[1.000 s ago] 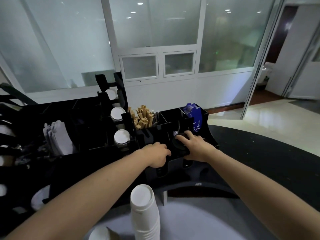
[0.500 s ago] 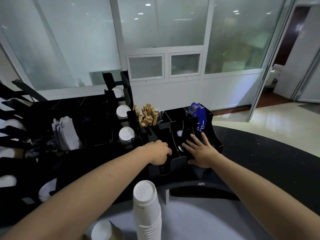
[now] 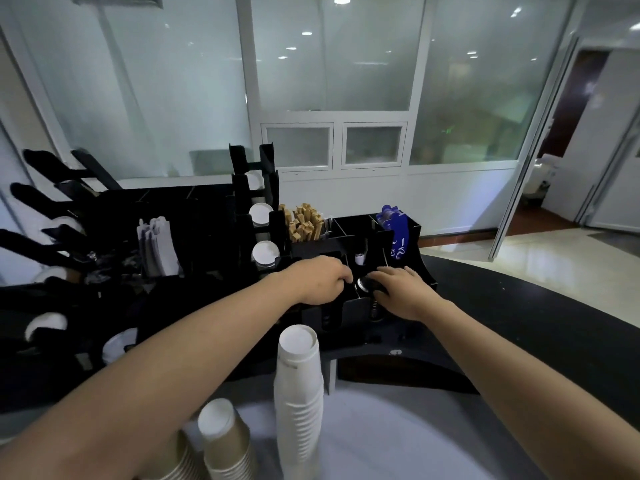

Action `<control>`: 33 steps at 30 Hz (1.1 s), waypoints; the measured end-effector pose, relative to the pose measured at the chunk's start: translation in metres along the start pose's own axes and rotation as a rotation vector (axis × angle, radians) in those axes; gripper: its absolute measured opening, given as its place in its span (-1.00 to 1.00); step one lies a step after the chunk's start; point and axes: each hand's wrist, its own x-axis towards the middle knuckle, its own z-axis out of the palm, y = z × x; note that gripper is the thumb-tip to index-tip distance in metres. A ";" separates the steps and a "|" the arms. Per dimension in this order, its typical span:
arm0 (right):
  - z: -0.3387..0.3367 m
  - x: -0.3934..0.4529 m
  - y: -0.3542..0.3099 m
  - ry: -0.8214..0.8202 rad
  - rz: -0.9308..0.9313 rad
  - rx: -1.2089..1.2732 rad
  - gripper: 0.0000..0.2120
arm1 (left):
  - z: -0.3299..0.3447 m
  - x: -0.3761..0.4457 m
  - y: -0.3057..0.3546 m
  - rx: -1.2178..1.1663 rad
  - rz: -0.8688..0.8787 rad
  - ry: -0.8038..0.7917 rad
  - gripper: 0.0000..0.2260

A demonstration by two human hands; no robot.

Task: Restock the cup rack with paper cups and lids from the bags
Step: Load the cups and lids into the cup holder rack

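The black cup rack [image 3: 412,237] stands on the dark counter in front of me. My left hand [image 3: 320,280] is curled over a divider in its front section, fingertips beside a stack of black lids [image 3: 364,284]. My right hand [image 3: 403,289] lies over that stack from the right, fingers bent around it. White lids [image 3: 265,252] sit in the rack's upright slots. A tall stack of white paper cups [image 3: 298,375] and a shorter stack of brown cups [image 3: 225,441] stand near me, under my left forearm.
Wooden stirrers [image 3: 304,225] and blue packets [image 3: 394,230] fill the rack's back compartments. Grey sleeves [image 3: 156,247] stand in a holder to the left, beside black angled cup holders [image 3: 52,202]. A glass partition [image 3: 329,64] rises behind the counter.
My right hand spread flat over the lid compartment, then bent around the black lids again. My left hand stayed curled on the rack. The brown cup stack has come into view.
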 end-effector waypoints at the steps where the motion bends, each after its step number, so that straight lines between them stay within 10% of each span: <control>1: -0.006 -0.005 -0.009 0.036 -0.013 0.014 -0.54 | -0.002 -0.010 0.001 -0.008 0.006 0.039 -0.65; 23: 0.019 -0.155 -0.319 0.388 -0.111 0.206 -0.69 | 0.106 -0.322 -0.093 -0.127 0.055 0.459 -0.75; 33: 0.186 -0.200 -0.404 -0.053 -0.259 0.281 -0.61 | 0.247 -0.439 -0.126 -0.137 -0.202 0.195 -0.81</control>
